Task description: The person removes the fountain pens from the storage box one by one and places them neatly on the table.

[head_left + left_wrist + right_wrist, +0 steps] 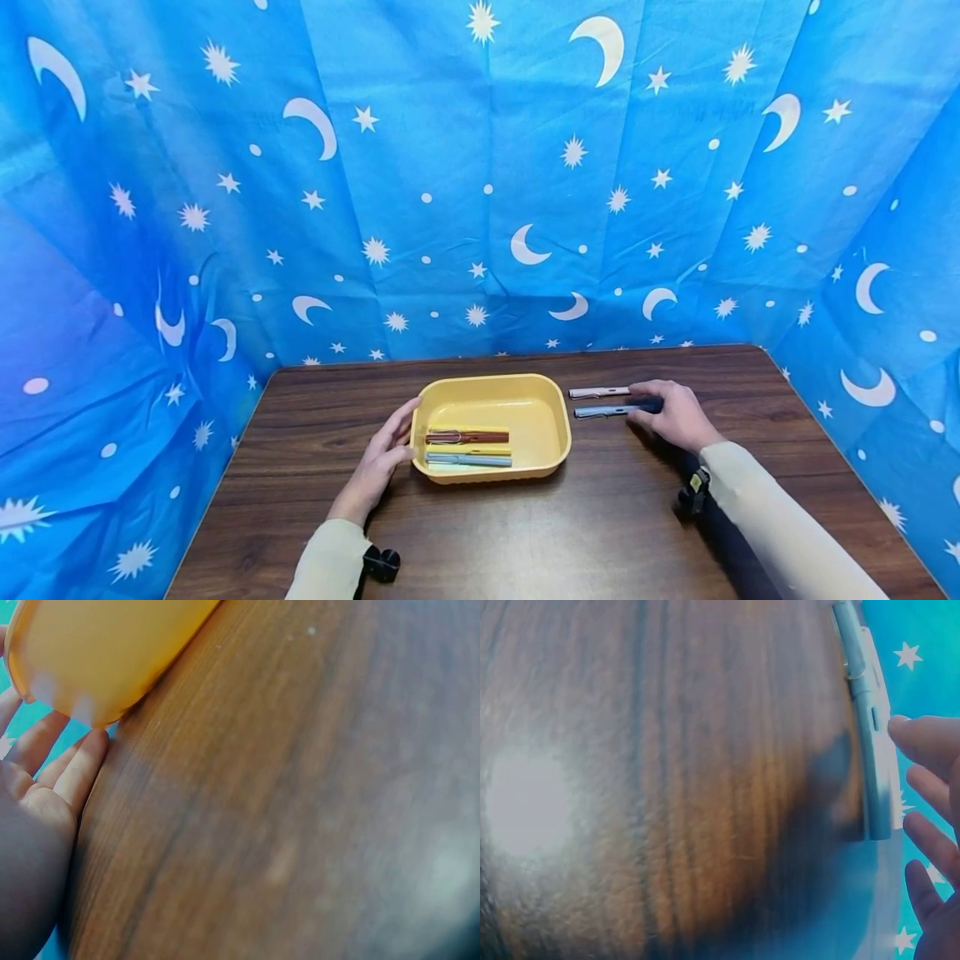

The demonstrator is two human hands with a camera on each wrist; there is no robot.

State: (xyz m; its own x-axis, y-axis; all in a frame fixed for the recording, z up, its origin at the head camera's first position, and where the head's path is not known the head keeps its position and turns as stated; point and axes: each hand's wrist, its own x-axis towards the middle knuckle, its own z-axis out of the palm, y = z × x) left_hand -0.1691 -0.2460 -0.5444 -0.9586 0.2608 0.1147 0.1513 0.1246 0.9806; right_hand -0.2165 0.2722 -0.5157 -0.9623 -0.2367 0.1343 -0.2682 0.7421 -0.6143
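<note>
A yellow tray (536,417) stands on the table, with several pens lying side by side in its left part, among them a reddish-brown pen (480,437) and a light blue pen (472,460). My left hand (375,461) rests its fairly straight fingers against the outside of the tray's left end. Right of the tray lie a pale pinkish pen (600,392) and a grey-blue pen (603,411), roughly parallel. Over their right ends is my right hand (678,412). Seen from the right wrist, its loosely spread fingers (926,742) are beside the pens and grip neither.
The dark wood table (480,542) has its far edge close behind the tray. A blue cloth (450,150) with moons and stars hangs at the back and both sides. Dark devices are strapped at both wrists.
</note>
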